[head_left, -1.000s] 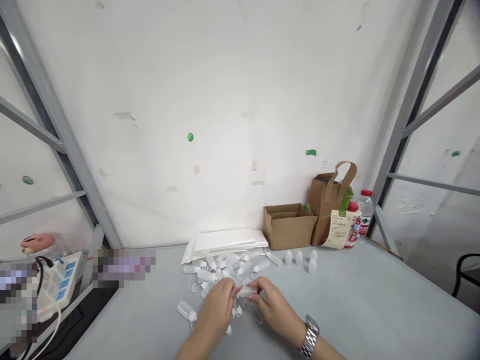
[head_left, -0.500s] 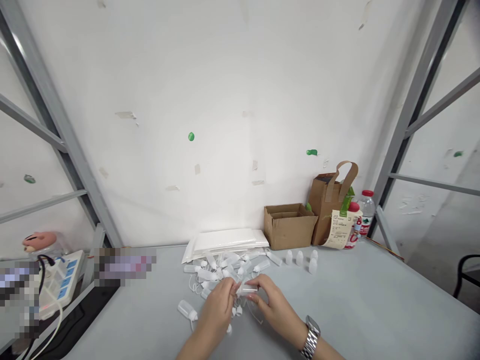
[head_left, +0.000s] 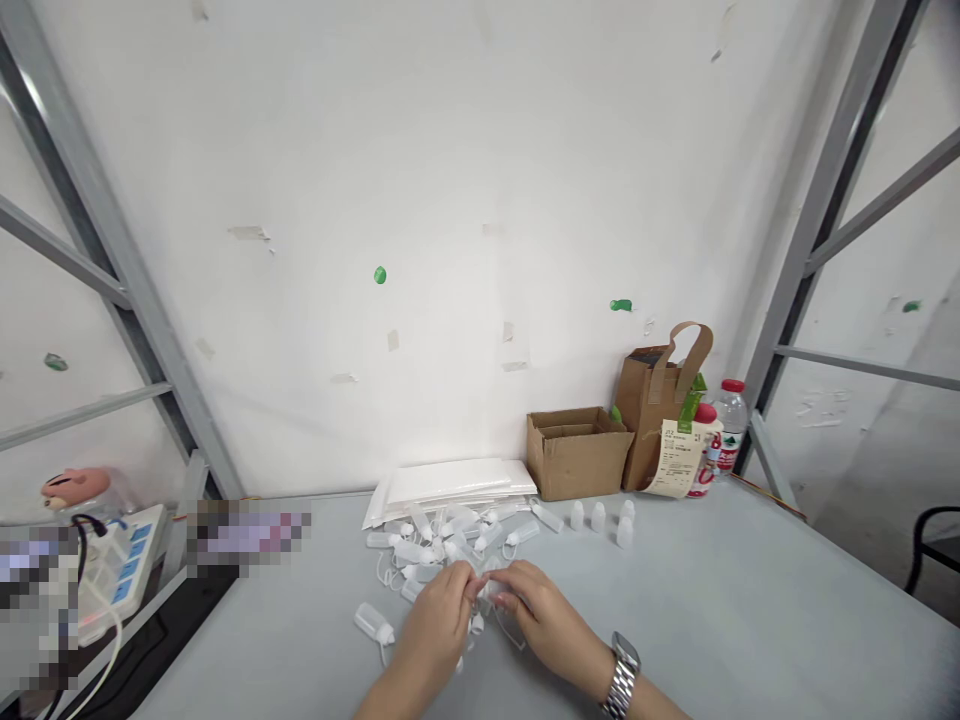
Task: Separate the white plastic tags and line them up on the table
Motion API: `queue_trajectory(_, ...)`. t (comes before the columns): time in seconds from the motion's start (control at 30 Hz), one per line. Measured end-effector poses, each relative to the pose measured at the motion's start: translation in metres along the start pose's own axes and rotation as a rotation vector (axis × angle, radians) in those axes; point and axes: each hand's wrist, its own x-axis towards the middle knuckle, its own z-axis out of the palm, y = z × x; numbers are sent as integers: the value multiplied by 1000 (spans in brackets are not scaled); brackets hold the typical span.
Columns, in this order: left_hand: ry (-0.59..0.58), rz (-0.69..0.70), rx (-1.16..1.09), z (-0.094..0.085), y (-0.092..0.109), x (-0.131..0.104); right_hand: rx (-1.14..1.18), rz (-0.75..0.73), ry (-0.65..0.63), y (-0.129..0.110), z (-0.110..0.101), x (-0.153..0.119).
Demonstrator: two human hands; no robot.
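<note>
White wall [head_left: 435, 150] w/ tape scraps is filling most of the upper frame, metal posts [head_left: 827, 180] slanting down both sides; grey worktop [head_left: 720, 600] is spanning the lower part. Forearms are angling up from the bottom edge & converging at lower ctr. L hand [head_left: 444, 607] is pointing up & right, back facing the cam, fingers bent, thumb & index tips tucked close. R hand [head_left: 538, 608] is pointing up-left, silver watch [head_left: 622, 675] circling its wrist, index stretching toward the L fingertips, thumb bending just below. Both are closing nearly tip to tip around a bit of pale plastic [head_left: 486, 593]; can't tell if either is actually gripping it, as fingers are covering most of it. Clear bottles [head_left: 415, 552] w/ thin cords are lying in a loose heap at lower ctr, just above the hands, near side partly hidden by them. One stray bottle [head_left: 372, 621] is lying left of L hand, cap end near it. 4 small pale pieces [head_left: 598, 517] are standing right of the heap, below the cardboard box [head_left: 577, 470]. Pixelated patches [head_left: 251, 533] are blotting out stuff at lower left; black chair [head_left: 921, 550] is getting cut off at the R edge.
</note>
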Motion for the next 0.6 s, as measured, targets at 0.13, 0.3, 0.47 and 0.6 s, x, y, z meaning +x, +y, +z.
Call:
queue_trajectory(0.13, -29, 15, 74, 1, -1, 1, -94, -51, 42, 1, 2, 0)
queue_trajectory(0.3, -56, 20, 112, 4, -1, 2, -142, -100, 122, 4, 4, -2)
queue_trajectory(0.47, -82, -25, 52, 3, 3, 1, -226, -141, 148, 7, 2, -2)
queue_trajectory(0.6, -79, -21, -7, -3, 6, 0, -321, -136, 225, 12, -9, 2)
